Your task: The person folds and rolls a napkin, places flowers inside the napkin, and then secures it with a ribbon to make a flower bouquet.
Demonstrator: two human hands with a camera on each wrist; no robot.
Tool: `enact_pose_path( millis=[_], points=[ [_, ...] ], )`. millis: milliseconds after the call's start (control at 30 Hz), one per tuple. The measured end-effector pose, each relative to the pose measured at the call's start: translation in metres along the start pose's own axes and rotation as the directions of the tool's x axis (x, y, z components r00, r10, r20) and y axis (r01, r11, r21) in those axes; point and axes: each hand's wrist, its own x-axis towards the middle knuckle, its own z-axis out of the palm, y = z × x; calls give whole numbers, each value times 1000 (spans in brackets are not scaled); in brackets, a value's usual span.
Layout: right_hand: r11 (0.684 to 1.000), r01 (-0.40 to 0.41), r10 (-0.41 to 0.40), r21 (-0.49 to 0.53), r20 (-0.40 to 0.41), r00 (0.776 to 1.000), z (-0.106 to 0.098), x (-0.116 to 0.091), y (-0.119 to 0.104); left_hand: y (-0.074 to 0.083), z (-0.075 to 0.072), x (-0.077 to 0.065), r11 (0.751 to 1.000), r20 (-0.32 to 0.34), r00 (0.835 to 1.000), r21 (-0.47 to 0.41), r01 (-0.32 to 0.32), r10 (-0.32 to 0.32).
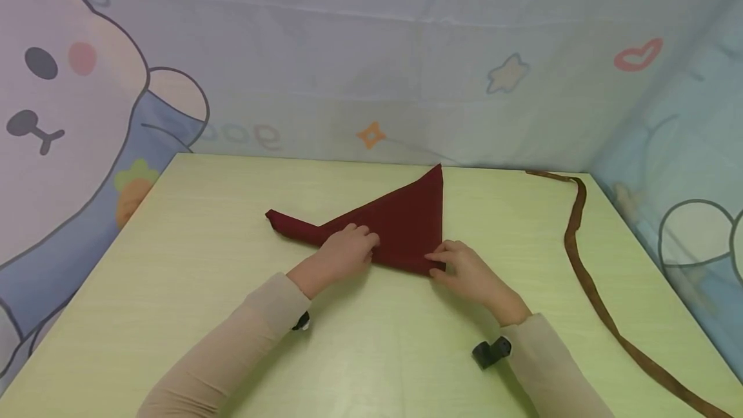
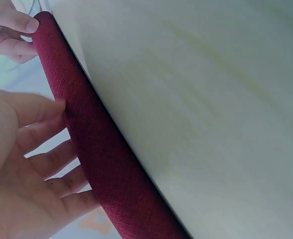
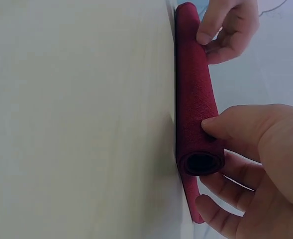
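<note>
A dark red cloth point(image 1: 409, 224) lies mid-table, its near edge rolled into a tube and a flat triangular part pointing away to the back. My left hand point(image 1: 347, 251) grips the roll around its middle; in the left wrist view the thumb presses one side of the rolled cloth point(image 2: 94, 124) and the fingers reach behind it. At the roll's right end, my right hand point(image 1: 467, 271) pinches it. The right wrist view shows that thumb on top of the rolled cloth point(image 3: 193, 94), close to its hollow open end, with fingers beneath.
A long, narrow brown strip point(image 1: 586, 279) runs down the right side of the pale table point(image 1: 174, 289). Behind and beside the table hangs a printed curtain point(image 1: 348, 37) with cartoon figures. A small black device point(image 1: 491, 352) sits at the right wrist.
</note>
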Motion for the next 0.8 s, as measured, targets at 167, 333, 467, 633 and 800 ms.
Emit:
enact_pose_path(
  millis=[167, 333, 467, 633, 800],
  points=[
    [999, -48, 48, 18, 15, 999, -3, 2, 1, 0, -1, 3, 1000, 33, 999, 14, 14, -15],
    [993, -102, 102, 61, -4, 995, -3, 3, 2, 2, -4, 9, 999, 67, 997, -14, 47, -46],
    [995, -86, 87, 47, -24, 996, -2, 3, 2, 1, -5, 11, 997, 91, 994, -39, 66, -62],
    [999, -44, 44, 4, -55, 998, -1, 2, 3, -3, -5, 13, 995, 95, 994, -79, 53, -46],
    [999, -30, 30, -24, -35, 999, -4, 3, 5, -9, -4, 16, 992, 97, 995, -114, 49, -38]
  ],
)
